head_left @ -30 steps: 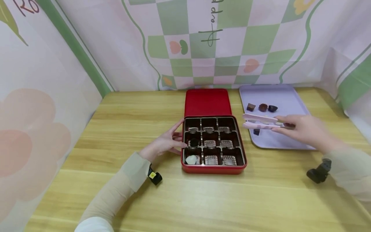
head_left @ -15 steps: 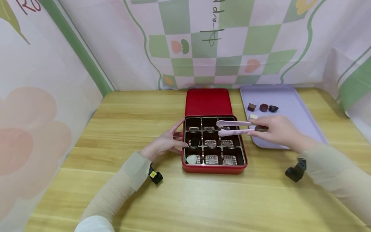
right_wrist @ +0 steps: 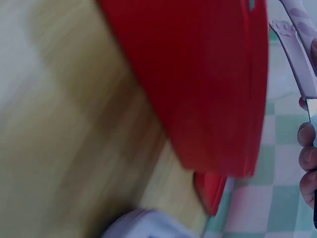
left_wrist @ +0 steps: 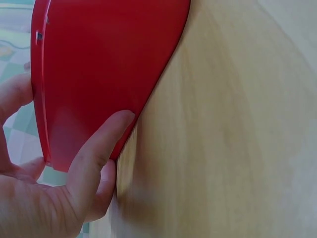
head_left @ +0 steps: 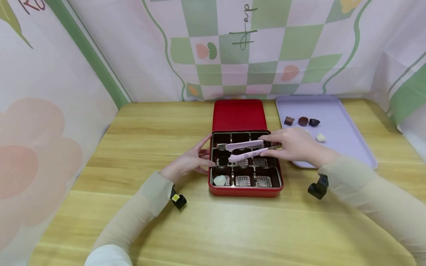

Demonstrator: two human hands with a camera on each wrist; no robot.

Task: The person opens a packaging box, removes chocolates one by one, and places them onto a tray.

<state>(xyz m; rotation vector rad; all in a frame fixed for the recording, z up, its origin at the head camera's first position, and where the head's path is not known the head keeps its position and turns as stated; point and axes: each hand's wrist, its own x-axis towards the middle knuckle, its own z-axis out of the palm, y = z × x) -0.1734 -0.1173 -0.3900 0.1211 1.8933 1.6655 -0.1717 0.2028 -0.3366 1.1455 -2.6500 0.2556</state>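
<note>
Pink tongs (head_left: 246,145) are gripped by my right hand (head_left: 296,144) over the red box (head_left: 246,192), their arms spread apart. No piece shows between their tips, which point at the box's left column. The box has a dark tray of several compartments. A dark chocolate (head_left: 223,160) sits in the middle left compartment, a white one (head_left: 219,180) in the near left. My left hand (head_left: 188,160) rests against the box's left side; in the left wrist view its thumb (left_wrist: 94,153) lies along the red wall.
The red lid (head_left: 239,114) lies open behind the box. To the right, a lilac tray (head_left: 349,147) bears a square chocolate (head_left: 288,120), a fluted one (head_left: 303,121), a dark one (head_left: 314,122) and a white one (head_left: 320,137). A patterned cloth (head_left: 206,74) hangs behind the wooden table.
My right hand has moved left with the tongs, from over the lilac tray to over the box. The left hand has stayed at the box's side.
</note>
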